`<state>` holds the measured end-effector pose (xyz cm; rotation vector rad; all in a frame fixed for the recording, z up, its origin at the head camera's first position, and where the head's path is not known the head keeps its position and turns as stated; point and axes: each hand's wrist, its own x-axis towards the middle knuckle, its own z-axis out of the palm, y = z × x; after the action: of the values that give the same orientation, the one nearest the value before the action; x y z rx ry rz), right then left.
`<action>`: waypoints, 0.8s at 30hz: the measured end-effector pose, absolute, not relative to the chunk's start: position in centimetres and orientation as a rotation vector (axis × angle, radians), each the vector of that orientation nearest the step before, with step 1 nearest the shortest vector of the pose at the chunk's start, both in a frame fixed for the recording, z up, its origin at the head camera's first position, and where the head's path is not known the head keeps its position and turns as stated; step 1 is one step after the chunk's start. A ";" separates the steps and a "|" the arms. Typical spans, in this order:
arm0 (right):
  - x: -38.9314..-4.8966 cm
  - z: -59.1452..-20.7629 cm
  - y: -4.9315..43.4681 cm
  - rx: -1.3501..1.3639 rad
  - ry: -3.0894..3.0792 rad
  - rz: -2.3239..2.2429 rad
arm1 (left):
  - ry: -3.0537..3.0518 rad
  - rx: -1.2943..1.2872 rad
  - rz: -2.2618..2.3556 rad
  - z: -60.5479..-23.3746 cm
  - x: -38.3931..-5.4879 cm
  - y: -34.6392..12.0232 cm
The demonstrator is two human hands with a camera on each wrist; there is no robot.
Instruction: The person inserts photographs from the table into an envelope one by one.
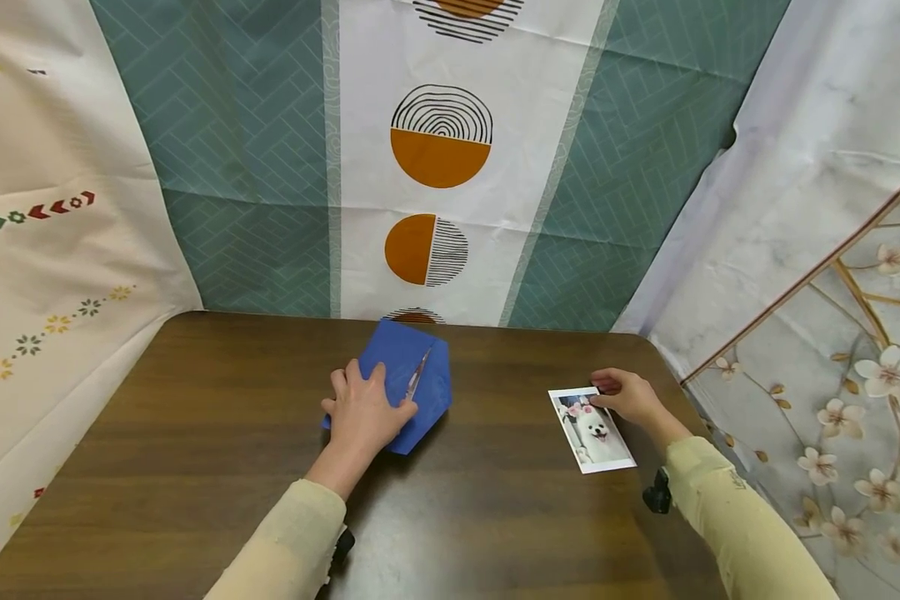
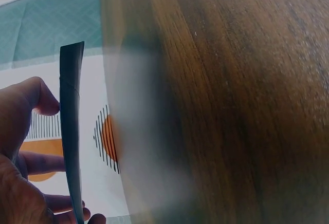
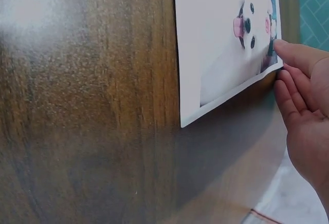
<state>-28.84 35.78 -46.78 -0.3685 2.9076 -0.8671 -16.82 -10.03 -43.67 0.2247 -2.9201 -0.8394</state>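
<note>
My left hand (image 1: 365, 410) is spread over a flat blue six-sided piece (image 1: 401, 358), with the thumb to the right and the fingers toward its left side. In the left wrist view this thin piece (image 2: 70, 126) appears edge-on and dark, gripped by the hand (image 2: 20, 157), with some fingertips showing past its lower end. A narrow, pointed, pale pinkish shape (image 1: 418, 377) shows on its face near the thumb. My right hand (image 1: 630, 398) pinches the upper right corner of a white-bordered photo of a white dog (image 1: 596, 429), thumb on the picture side and fingers behind.
Both things are over a brown wooden table (image 1: 495, 517). A patterned cloth (image 1: 247, 167) hangs behind its far edge, a pale cloth (image 1: 60, 208) on the left and a flowered one (image 1: 832, 350) on the right.
</note>
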 end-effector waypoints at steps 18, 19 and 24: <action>-28.4 -47.3 35.6 -0.338 2.930 -0.899 | -2.905 0.217 -0.841 -43.8 -16.8 -10.1; -28.4 -47.3 35.5 -0.335 2.934 -0.904 | -2.903 0.216 -0.841 -43.8 -16.8 -10.1; -28.3 -47.6 35.2 -0.311 2.955 -0.932 | -2.897 0.211 -0.834 -43.7 -16.7 -10.2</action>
<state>-28.28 35.23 -47.62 -0.3112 2.9545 -0.9321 -16.71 -10.22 -43.75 0.2110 -2.8973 -0.8342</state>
